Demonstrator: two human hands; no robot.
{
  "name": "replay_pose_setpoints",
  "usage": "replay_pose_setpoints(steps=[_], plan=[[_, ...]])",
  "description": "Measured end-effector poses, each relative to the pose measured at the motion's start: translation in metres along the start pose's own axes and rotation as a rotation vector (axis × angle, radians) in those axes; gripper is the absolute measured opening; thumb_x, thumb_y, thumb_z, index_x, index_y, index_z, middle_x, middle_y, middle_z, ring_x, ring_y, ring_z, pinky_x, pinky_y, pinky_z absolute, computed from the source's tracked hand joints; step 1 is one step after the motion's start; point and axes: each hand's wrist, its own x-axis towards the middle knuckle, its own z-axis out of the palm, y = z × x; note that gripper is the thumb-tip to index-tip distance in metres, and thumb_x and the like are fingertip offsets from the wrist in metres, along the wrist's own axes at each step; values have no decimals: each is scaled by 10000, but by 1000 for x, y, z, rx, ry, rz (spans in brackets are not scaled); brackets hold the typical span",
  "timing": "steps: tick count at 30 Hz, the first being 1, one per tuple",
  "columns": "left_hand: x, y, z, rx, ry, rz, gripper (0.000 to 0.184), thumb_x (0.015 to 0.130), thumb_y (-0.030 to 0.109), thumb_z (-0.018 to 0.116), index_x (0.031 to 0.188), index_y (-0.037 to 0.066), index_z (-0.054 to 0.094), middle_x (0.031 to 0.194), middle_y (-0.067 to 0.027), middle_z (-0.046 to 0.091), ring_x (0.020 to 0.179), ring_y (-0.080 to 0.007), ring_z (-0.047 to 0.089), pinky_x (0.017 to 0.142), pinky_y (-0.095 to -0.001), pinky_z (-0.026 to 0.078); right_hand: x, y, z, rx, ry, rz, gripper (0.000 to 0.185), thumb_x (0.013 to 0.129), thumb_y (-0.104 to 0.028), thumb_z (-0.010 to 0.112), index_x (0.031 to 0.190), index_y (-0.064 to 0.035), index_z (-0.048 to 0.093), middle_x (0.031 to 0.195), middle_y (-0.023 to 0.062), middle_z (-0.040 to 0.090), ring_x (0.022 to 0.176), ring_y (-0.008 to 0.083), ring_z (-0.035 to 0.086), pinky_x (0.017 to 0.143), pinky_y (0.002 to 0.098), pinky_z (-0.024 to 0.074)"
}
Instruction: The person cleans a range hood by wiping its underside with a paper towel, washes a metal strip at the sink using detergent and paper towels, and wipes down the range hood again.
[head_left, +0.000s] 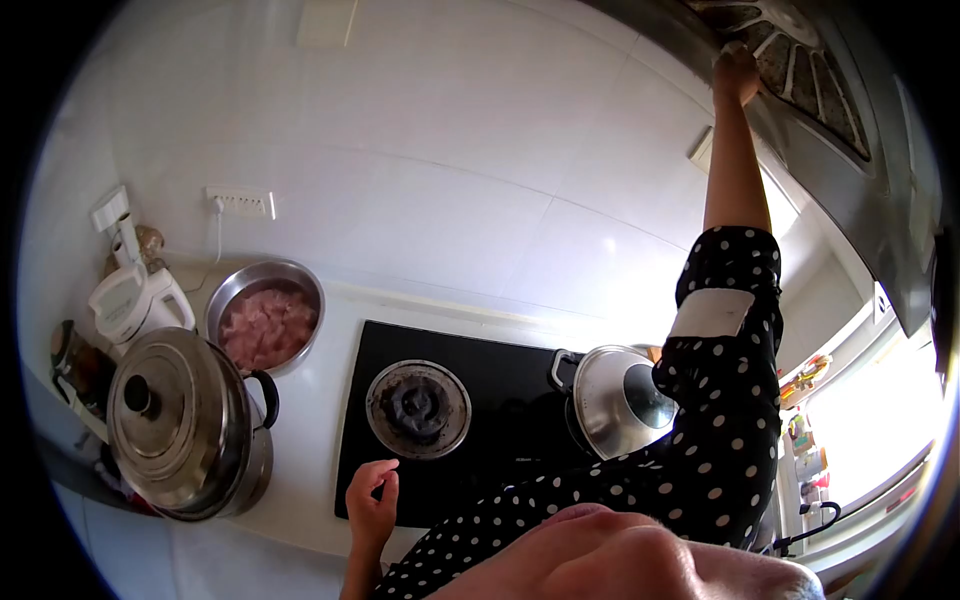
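Observation:
My right hand [737, 76] reaches high up to the underside of the range hood [835, 185], beside its stained, fan-shaped grille [800, 75]. Its fingers are closed around something small and pale, too small to make out. Low down, my left hand [374, 500] hovers by the front left edge of the black gas cooktop [480, 470]. Its fingers are loosely bent, with the thumb apart and nothing held. Just beyond it is the round left burner [418, 409], dark and bare. A steel pot with a lid [625, 400] stands on the right side of the cooktop, partly hidden by my sleeve.
A steel bowl [318, 290] holds cut raw pink meat [268, 328] on the white counter [310, 440]. In front of it stands a large lidded steel pot [170, 420]. A white appliance [135, 300] and a wall socket strip [240, 203] are at the back left. A bright window [880, 430] is at right.

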Motion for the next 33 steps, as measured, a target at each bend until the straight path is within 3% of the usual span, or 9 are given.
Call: replay_pose_setpoints(steps=[3, 6, 8, 11, 14, 16, 20, 29, 33], plan=[[-1, 2, -7, 24, 41, -19, 134, 793, 17, 558, 919, 30, 601, 897, -84, 603, 794, -181, 576, 692, -260, 459, -6, -13, 23, 66, 168, 5, 208, 763, -196, 547, 927, -102, 634, 1004, 156, 595, 907, 318, 587, 787, 440, 473], [-4, 3, -11, 36, 66, -46, 132, 795, 15, 556, 918, 33, 602, 895, -81, 602, 789, -175, 573, 690, -258, 457, -20, -71, 9, 110, -80, 191, 306, 843, -284, 470, 930, -36, 626, 1060, 174, 577, 998, 302, 557, 827, 439, 466], [-7, 3, -12, 18, 74, -77, 131, 795, 16, 557, 917, 34, 602, 895, -80, 602, 789, -171, 571, 690, -256, 456, -34, -105, 18, 139, -21, 103, 267, 839, -265, 464, 919, -61, 617, 1022, 179, 592, 920, 311, 592, 755, 443, 495], [-9, -4, -11, 3, 83, -64, 128, 795, 18, 556, 914, 34, 603, 893, -79, 601, 788, -164, 569, 689, -254, 455, -42, -132, 6, 216, -67, -57, 163, 889, -89, 402, 964, -14, 526, 1006, 190, 535, 843, 317, 536, 698, 422, 425], [-8, 1, -10, 33, 66, -82, 128, 797, 19, 553, 913, 35, 603, 889, -80, 600, 789, -162, 568, 688, -252, 453, -18, -66, 17, -240, -180, -143, 255, 828, -249, 452, 994, -130, 605, 997, 171, 601, 878, 323, 601, 685, 436, 509], [-8, -1, -10, 21, 52, -97, 132, 796, 19, 552, 916, 37, 603, 886, -80, 600, 786, -163, 569, 688, -252, 453, -4, -28, 6, -326, -195, 40, 292, 786, -258, 564, 967, -30, 584, 920, 170, 618, 850, 299, 616, 730, 401, 508], [-5, -8, -5, 21, 38, -95, 139, 794, 16, 550, 922, 37, 602, 885, -80, 600, 782, -170, 571, 689, -254, 455, 5, -32, 25, -478, -101, -250, 372, 790, -278, 535, 1039, -2, 552, 1007, 192, 580, 874, 333, 602, 722, 397, 509], [3, -3, 6, 0, -1, -25, 144, 790, 20, 555, 925, 34, 599, 896, -90, 603, 797, -190, 578, 690, -266, 461, 6, -29, -10, -308, -212, -217, 270, 827, -253, 462, 1015, -119, 601, 958, 141, 618, 862, 295, 609, 706, 409, 504], [3, -9, 7, -8, -1, -33, 147, 788, 18, 552, 927, 35, 599, 897, -93, 602, 802, -196, 579, 692, -269, 463, 20, -23, 58, -228, -105, -469, 279, 820, -294, 449, 968, -114, 602, 943, 168, 616, 823, 341, 608, 697, 436, 501]])
